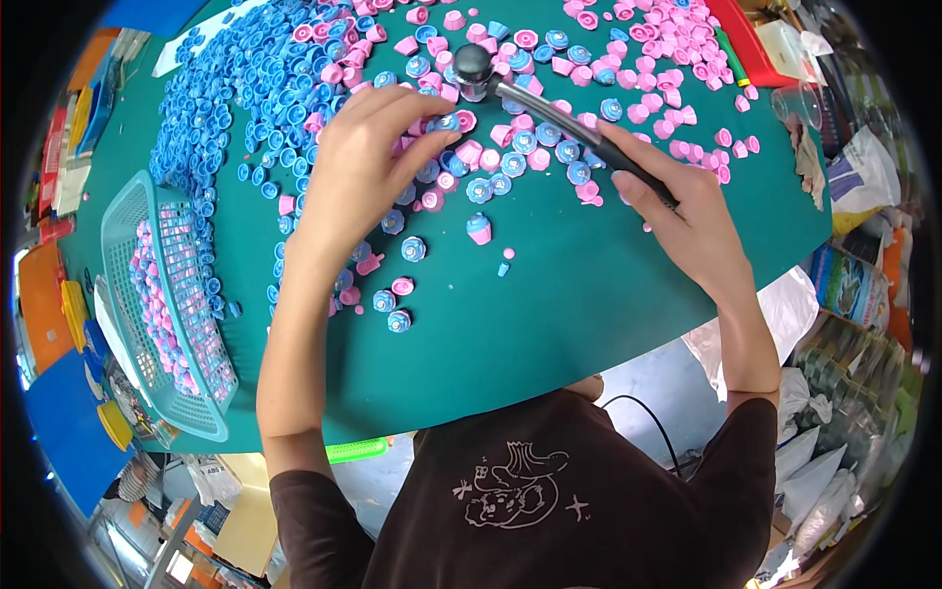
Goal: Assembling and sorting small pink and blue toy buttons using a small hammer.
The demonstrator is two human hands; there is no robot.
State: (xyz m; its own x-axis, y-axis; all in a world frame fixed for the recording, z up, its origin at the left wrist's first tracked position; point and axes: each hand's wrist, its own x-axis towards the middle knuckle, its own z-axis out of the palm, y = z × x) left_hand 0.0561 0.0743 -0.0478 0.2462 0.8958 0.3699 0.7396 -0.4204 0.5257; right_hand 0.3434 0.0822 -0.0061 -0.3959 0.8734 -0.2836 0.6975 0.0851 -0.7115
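Observation:
My left hand (371, 147) reaches over the parts on the green table, thumb and fingers pinched round a small toy cupcake (447, 123) with a blue swirled top. A pink cup (466, 121) shows right beside that top; whether the two are joined I cannot tell. In my right hand (677, 201) is a small hammer (561, 120) with a dark grip and a silver shaft. Its round metal head (473, 67) hangs just above and beyond my left fingertips. Several finished-looking blue-and-pink cupcakes lie around, one of them (479, 228) apart from the others, nearer me.
Loose blue tops (250, 93) form a big heap at the far left; pink cups (677, 44) are scattered at the far right. A light-blue plastic basket (201, 294) of mixed parts stands at the left edge. A red tray (751, 44) and clear cup (797, 103) sit far right.

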